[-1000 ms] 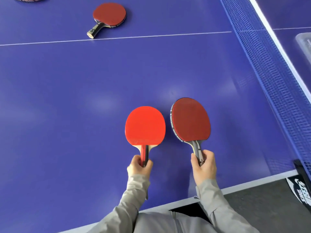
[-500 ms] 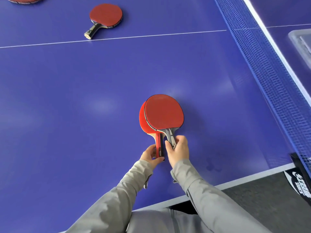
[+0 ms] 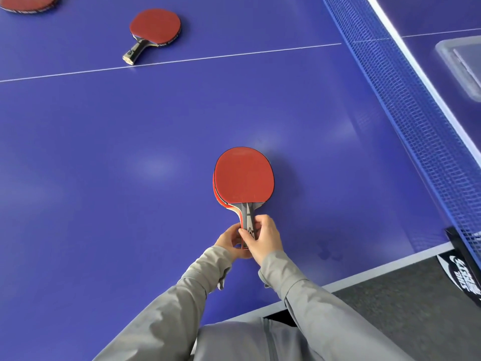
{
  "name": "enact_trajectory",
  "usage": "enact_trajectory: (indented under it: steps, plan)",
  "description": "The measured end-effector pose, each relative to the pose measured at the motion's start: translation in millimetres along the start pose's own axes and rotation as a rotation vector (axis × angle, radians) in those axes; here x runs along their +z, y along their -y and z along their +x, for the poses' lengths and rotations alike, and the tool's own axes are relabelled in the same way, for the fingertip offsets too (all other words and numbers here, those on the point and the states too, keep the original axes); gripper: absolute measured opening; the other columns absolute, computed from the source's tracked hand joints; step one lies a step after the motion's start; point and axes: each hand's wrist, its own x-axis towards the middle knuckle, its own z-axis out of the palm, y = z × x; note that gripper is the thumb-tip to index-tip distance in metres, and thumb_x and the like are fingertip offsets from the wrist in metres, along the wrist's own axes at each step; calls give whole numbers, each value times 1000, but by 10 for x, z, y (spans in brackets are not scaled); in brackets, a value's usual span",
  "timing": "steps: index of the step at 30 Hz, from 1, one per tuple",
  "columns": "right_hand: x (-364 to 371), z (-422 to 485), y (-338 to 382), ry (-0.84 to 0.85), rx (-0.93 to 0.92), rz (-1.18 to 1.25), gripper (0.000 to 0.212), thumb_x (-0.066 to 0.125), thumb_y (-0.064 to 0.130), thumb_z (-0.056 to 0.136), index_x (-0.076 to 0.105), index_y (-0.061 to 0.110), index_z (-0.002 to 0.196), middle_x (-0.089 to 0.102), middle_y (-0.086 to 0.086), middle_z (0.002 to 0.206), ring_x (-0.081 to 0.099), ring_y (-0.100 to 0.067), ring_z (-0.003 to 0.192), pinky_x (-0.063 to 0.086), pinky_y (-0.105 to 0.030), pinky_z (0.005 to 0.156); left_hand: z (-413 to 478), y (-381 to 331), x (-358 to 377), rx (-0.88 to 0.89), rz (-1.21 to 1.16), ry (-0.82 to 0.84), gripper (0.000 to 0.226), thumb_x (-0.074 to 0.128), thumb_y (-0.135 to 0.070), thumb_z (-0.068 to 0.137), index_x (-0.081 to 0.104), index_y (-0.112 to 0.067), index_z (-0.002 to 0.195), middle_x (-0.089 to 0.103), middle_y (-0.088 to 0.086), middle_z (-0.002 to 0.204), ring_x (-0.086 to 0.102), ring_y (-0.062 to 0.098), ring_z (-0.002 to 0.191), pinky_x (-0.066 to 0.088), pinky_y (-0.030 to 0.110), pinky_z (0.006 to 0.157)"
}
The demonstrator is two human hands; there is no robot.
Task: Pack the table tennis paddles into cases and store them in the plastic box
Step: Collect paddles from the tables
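Note:
Two red paddles are stacked face to face over the blue table. The darker red paddle (image 3: 244,175) lies on top; only a bright red sliver of the lower paddle (image 3: 215,192) shows at its left edge. My right hand (image 3: 263,237) grips the grey handle of the top paddle. Curled round the handles from the left, my left hand (image 3: 229,239) is partly hidden by the right one. A third red paddle (image 3: 154,28) lies far left on the table, and the edge of another paddle (image 3: 28,2) shows at the top left corner.
The blue net (image 3: 406,110) runs diagonally along the right. Beyond it a clear plastic box (image 3: 460,63) stands at the right edge. The table's white near edge (image 3: 364,278) runs beside grey floor. No cases are in view.
One second ago the two paddles were held side by side, one in each hand. They have been brought together, and the darker one now lies squarely over the bright one, handles aligned.

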Motion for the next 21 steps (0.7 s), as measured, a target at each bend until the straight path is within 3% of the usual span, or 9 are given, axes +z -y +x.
enact_trajectory:
  steps: [4, 8, 11, 13, 16, 21]
  plan:
    - [-32, -24, -47, 6, -29, 10, 38, 67, 31, 84, 53, 15, 115, 55, 4, 106, 57, -13, 89, 50, -29, 80, -8, 1, -28, -7, -43, 48, 69, 71, -6, 54, 49, -17, 118, 64, 2, 101, 61, 15, 96, 50, 26, 90]
    - [-211, -64, -210, -58, -31, 3, 32, 60, 29, 89, 54, 12, 116, 55, 1, 111, 57, -15, 93, 46, -27, 83, 3, 0, -44, -89, -189, 34, 70, 73, -9, 56, 49, -14, 121, 63, 5, 98, 62, 22, 93, 50, 33, 86]
    - [-423, -123, -447, -108, -22, -91, 32, 58, 25, 92, 53, 9, 119, 54, -3, 118, 55, -19, 105, 45, -33, 91, 65, -62, -15, -222, -300, -52, 48, 76, -26, 76, 53, -14, 116, 61, 4, 99, 62, 19, 87, 55, 30, 73]
    - [-543, -188, -615, -119, -12, -189, 37, 57, 25, 92, 51, 9, 125, 52, -5, 124, 51, -21, 115, 41, -38, 98, 138, -125, 31, -271, -194, -152, 29, 60, -41, 88, 55, -16, 102, 59, 3, 90, 61, 16, 75, 55, 27, 60]
    - [-663, -291, -813, -90, -19, -398, 46, 53, 31, 94, 44, 13, 135, 47, -1, 136, 42, -20, 127, 35, -34, 101, 221, -158, 87, -266, -90, -230, 28, 57, -41, 89, 48, -14, 88, 54, 5, 82, 57, 18, 58, 48, 24, 47]
    - [-778, -411, -1063, 6, -35, -694, 59, 39, 44, 96, 24, 18, 147, 25, 1, 153, 22, -12, 142, 28, -30, 107, 207, -141, 59, -223, -39, -255, 29, 57, -36, 90, 45, -14, 76, 52, 9, 71, 53, 20, 40, 41, 25, 45]
